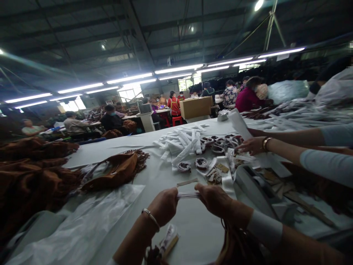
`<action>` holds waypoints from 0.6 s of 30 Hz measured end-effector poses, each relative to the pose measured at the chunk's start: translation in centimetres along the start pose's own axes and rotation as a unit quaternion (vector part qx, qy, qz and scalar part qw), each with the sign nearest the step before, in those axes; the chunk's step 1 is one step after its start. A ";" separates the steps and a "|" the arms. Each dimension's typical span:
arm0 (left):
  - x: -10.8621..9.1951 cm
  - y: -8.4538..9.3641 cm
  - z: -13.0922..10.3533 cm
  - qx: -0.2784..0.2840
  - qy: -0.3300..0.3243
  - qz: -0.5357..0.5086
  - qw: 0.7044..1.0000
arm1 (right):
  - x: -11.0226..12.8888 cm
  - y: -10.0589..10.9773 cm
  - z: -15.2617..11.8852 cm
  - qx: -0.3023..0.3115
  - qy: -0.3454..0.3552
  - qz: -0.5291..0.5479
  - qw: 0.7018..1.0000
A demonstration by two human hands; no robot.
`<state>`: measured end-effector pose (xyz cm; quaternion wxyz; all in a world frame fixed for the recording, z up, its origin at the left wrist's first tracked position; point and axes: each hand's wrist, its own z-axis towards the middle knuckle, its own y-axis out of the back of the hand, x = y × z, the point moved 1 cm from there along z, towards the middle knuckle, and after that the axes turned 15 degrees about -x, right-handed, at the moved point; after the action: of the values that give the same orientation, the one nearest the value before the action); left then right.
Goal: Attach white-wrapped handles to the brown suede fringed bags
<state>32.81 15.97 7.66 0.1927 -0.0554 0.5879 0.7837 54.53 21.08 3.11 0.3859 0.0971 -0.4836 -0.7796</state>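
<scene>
My left hand (164,206), with a bracelet on its wrist, is closed on one end of a short bundle of thin white strips (189,195). The other end is pinched in my right hand (216,200), so the bundle lies taut and level between my fists, above the white table (193,228). A narrow tan strip (187,182) shows just beyond the bundle; whether I touch it, I cannot tell. Brown straps (230,239) hang or lie below my right forearm. Near my left wrist is a small plastic-wrapped piece (169,237).
White wrapped strips (182,141) are piled ahead, beside coiled straps (201,163). A co-worker's hand (252,145) holds a white sleeve (239,125) at right, above a grey device (253,187). Left are a brown fringed bag (113,171), clear plastic (91,217) and brown material (35,184).
</scene>
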 end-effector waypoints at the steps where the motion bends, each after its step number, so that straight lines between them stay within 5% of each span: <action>1: -0.2 0.0 -0.1 -0.010 0.011 -0.003 1.000 | 0.4 0.2 0.0 -0.019 0.019 0.010 1.000; 4: -1.1 0.6 0.0 -0.014 0.013 -0.029 0.999 | 2.3 0.7 0.8 -0.065 0.084 0.042 0.993; 7: -1.4 1.9 0.4 0.086 -0.001 -0.137 0.987 | 4.1 0.5 1.9 -0.023 0.089 0.052 0.994; 11: -0.3 1.8 1.1 0.233 0.131 -0.336 0.903 | 4.6 0.1 3.0 -0.010 0.117 0.074 0.990; 13: 0.8 0.9 1.1 0.229 0.189 -0.382 0.875 | 3.7 -0.2 3.5 0.008 0.131 0.122 0.984; 15: 2.1 -0.1 0.9 0.205 0.223 -0.417 0.857 | 1.8 -1.0 4.2 0.089 0.111 0.214 0.966; 18: 4.1 -1.1 -0.1 0.165 0.288 -0.466 0.821 | -2.5 -4.0 6.2 0.223 -0.046 0.312 0.922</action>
<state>29.47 17.12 5.39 0.3632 -0.5129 0.6409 0.4407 50.97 27.93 2.44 0.5555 -0.0109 -0.6679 -0.4952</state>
